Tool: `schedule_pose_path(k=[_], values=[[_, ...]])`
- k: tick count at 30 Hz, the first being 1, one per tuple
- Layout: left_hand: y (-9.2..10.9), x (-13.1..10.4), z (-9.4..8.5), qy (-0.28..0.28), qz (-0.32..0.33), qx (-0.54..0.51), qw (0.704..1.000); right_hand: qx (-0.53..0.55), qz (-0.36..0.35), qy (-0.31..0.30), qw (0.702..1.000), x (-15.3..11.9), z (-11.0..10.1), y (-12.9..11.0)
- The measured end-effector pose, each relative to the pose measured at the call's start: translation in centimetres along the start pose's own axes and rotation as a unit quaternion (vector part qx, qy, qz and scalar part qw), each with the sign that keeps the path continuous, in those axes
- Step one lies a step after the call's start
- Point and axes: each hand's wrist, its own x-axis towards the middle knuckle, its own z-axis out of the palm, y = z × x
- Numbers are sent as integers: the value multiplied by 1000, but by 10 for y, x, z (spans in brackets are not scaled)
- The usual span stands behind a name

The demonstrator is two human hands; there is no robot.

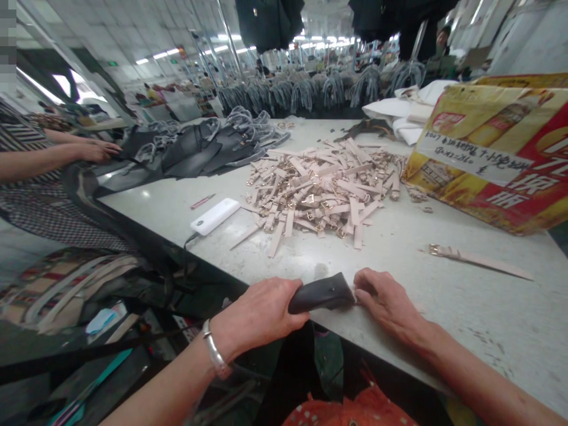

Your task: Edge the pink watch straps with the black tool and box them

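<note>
My left hand [266, 310], with a silver bracelet at the wrist, is wrapped round a dark folded leather piece [326, 293] over the table's front edge. At the right end of that piece, the fingers of my right hand [381, 296] are pinched together; whatever they hold is too small to name. Beyond both hands lies a heap of pale pink straps with gold buckles [319, 189]. One single buckled strap [483, 260] rests apart on the right.
On the white table [213, 254] lie a white power bank [215, 216] and a red pen [203, 202]. A yellow and red carton [492, 154] stands right. Dark leather pieces [199, 145] are piled back left, near another person's hands [100, 151].
</note>
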Motion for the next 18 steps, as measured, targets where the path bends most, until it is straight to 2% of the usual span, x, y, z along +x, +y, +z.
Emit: schedule_pose_path(k=[5, 13, 18], values=[[8, 6, 6, 16, -5, -20, 1000, 44, 0, 5, 999, -6, -4, 1], [-13, -10, 0, -9, -28, -11, 1000, 62, -29, 8, 998, -7, -1, 6], [-2, -6, 2, -3, -12, 14, 1000, 58, -32, 9, 998, -6, 0, 6]])
